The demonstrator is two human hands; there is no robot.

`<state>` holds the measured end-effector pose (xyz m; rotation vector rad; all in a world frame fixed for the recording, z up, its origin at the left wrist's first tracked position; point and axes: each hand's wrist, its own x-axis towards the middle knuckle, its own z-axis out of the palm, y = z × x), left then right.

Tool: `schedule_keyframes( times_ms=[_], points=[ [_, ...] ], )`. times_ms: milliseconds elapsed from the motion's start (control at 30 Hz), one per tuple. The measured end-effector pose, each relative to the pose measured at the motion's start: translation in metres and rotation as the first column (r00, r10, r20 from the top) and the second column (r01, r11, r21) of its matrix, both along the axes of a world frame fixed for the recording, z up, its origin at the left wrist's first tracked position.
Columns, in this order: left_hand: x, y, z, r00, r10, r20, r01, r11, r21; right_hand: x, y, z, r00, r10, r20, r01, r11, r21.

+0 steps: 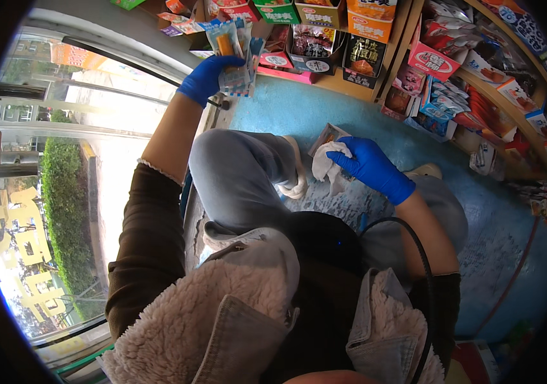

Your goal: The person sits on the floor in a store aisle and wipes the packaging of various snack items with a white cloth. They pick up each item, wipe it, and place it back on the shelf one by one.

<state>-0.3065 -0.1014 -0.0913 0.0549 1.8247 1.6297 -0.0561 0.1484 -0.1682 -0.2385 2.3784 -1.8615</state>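
My left hand (208,78), in a blue glove, grips several clear snack packets (241,79) with an orange-brown stick showing in one. It is raised at the upper left, beside the lower shelf. In my right hand (374,165), also blue-gloved, is a crumpled white cloth (326,163), pinched between thumb and fingers above the floor. Just behind the cloth sits a small open cardboard box (332,132); the cloth and glove cover part of it, so its contents are mostly hidden.
Wooden shelves (360,92) packed with boxes of snacks run along the front and right. A glass window (69,192) stands on my left. My bent knees (235,168) frame the worn blue floor (288,108). A black cable (422,254) hangs by my right arm.
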Motion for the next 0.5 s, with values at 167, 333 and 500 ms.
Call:
schedule_keyframes(
  times_ms=[167, 333, 500],
  points=[
    [0.023, 0.004, -0.015, 0.999, -0.044, -0.005, 0.044, 0.999, -0.001, -0.012, 0.023, -0.018, 0.967, -0.256, -0.001, 0.256, 0.966, -0.026],
    [0.058, -0.004, -0.038, 0.997, -0.059, -0.055, 0.059, 0.998, 0.003, -0.025, 0.077, -0.061, 0.848, -0.525, 0.072, 0.527, 0.822, -0.215],
    [0.054, -0.008, -0.057, 1.000, -0.011, -0.007, 0.012, 0.984, 0.176, -0.026, 0.082, -0.100, 0.702, -0.503, 0.504, 0.626, 0.773, -0.102]
  ],
)
